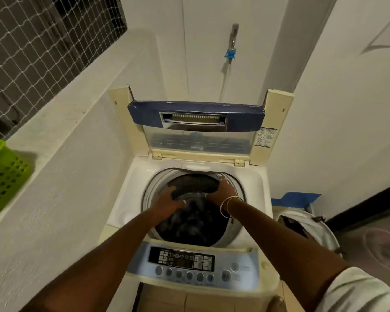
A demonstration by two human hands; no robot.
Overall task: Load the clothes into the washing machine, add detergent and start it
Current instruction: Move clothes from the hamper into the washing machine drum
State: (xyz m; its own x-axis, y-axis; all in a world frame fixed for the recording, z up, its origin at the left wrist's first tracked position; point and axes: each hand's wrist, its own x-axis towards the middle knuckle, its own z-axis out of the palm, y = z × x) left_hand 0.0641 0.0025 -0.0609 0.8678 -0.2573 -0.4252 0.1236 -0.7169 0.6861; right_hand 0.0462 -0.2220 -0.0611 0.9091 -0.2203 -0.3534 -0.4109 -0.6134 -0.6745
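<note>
1. Against the back wall stands one top-loading washing machine (131,199), cream-bodied, with its one lid (196,115) folded upright. The lid has a blue frame and a clear window.
2. One drum (236,221) lies open beneath the lid. It holds a heap of dark clothes (189,224), which lie low inside on the near side.
3. Two hands are inside the drum opening.
   - The left hand (167,200) has its fingers spread and lies flat over the clothes, pinching nothing.
   - The right hand (223,190) is also spread, thumb pointing left and fingers reaching toward the far rim of the drum. No garment is seen held in it.
4. Thin bangles (229,204), at least two, sit on the right wrist.
5. One control panel (196,264) runs along the front edge. It carries a dark display block and a row of round buttons below.
6. One green perforated basket (2,174) sits on the ledge at the left, with something orange in it.
7. One white tub (324,233) stands on the floor just to the right of the machine. Its contents cannot be made out.
8. One tap (233,41) with a blue fitting is fixed to the wall above the lid.
9. Writing:
   - A printed label (266,137) sits on the right edge of the lid and is too small to read.
   - The panel legends and the faint lettering on the lid window are blurred and illegible.
</note>
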